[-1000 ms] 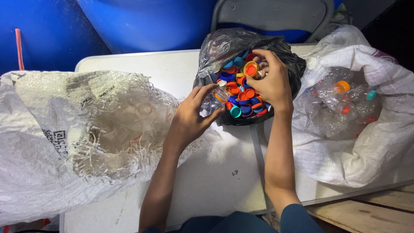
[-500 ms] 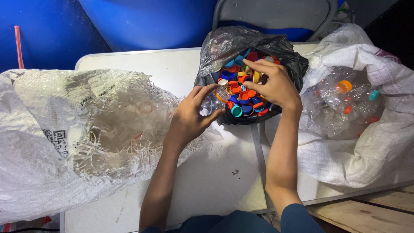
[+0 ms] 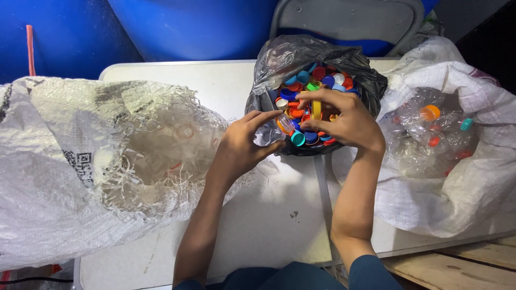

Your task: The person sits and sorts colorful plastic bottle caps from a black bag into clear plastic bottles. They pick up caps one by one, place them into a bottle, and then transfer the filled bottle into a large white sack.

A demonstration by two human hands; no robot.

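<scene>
My left hand grips a small clear plastic bottle at the near rim of a black plastic bag. The bottle's neck points toward my right hand. The bag is full of loose bottle caps in red, blue, orange and green. My right hand hovers over the caps and pinches a yellow cap on edge between thumb and fingers, just beside the bottle's neck. Both hands nearly touch.
A white woven sack of crushed clear bottles lies at the left. Another sack at the right holds bottles with caps on. Everything rests on a white table. Blue barrels and a grey chair stand behind.
My right hand has drawn back from the middle of the caps toward the bag's near rim and now pinches a yellow cap. The left hand has barely moved.
</scene>
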